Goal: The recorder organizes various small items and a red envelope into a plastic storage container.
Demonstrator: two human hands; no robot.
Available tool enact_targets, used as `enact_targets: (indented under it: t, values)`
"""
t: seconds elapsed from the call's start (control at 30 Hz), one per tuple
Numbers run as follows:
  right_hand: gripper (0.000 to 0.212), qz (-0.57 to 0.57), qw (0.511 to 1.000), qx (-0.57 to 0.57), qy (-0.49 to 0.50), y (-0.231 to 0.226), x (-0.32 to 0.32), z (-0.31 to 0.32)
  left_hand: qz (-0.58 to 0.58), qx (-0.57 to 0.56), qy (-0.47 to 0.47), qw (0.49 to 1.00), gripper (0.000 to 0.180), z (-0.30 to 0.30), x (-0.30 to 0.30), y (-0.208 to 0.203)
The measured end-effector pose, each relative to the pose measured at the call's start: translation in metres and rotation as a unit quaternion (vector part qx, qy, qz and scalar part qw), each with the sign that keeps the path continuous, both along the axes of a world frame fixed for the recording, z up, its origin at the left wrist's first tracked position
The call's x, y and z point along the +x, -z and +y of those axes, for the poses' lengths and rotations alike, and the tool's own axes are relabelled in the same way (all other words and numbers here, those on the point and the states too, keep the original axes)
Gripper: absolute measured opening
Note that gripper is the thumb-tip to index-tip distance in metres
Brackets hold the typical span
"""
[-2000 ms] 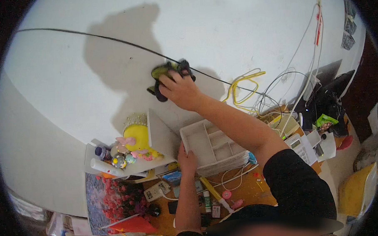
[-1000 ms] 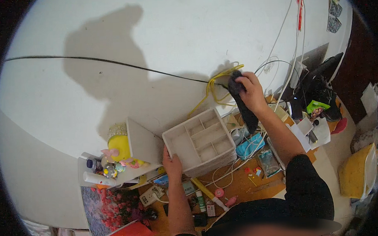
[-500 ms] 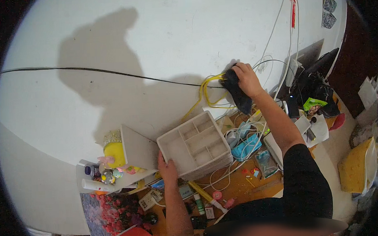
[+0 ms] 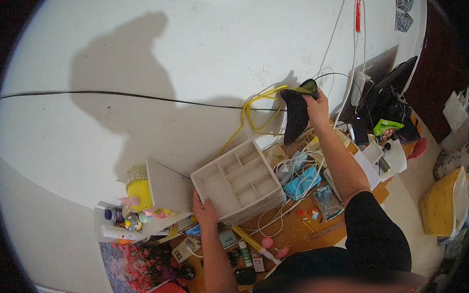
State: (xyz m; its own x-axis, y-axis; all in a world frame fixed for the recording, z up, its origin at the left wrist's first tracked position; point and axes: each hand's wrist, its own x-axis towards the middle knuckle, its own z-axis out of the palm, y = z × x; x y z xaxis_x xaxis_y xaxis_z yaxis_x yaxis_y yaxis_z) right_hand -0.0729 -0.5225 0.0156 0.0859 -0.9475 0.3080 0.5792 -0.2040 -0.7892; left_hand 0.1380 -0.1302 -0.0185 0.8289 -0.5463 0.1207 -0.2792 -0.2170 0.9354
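A limp black fabric piece with a yellow-green underside (image 4: 296, 116) is held up by the right hand (image 4: 318, 105), its upper end pinched between closed fingers and its lower part hanging down. It is held in front of the white wall (image 4: 230, 38), just beside the looped yellow cable (image 4: 248, 112) and near the end of the thin black cable (image 4: 140, 96) that is strung across the wall. Whether the wall itself is touched by the fabric cannot be told.

The left hand (image 4: 205, 212) is placed at the left corner of the white plastic box with open compartments (image 4: 210, 184); its fingers are laid against the side, but how firmly they are closed cannot be told. The box is set on the cluttered brown worktop (image 4: 294, 227), between the upright white panel (image 4: 166, 187) and the crumpled light-blue mask (image 4: 303, 183).

The step in hand is judged to be handling the fabric along the wall while the box is steadied. For any further move, a secure pinch and care around the yellow loops seem to be called for.
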Motion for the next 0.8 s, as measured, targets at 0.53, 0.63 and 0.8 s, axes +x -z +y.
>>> enact_targets:
  t: [0.53, 0.63, 0.8]
  values:
    - [0.024, 0.011, 0.994, 0.105, -0.038, -0.014, 0.045, -0.009, 0.021, -0.027, -0.006, 0.999, 0.053, 0.0, -0.003, -0.007]
    - [0.022, -0.108, 0.953, 0.253, -0.125, 0.0, 0.033, -0.018, 0.01, -0.032, 0.021, 0.999, 0.053, -0.001, 0.005, 0.003]
    - [0.023, -0.143, 0.974, 0.171, -0.033, -0.015, 0.032, 0.032, -0.023, 0.006, -0.032, 0.999, 0.053, 0.003, 0.006, 0.011]
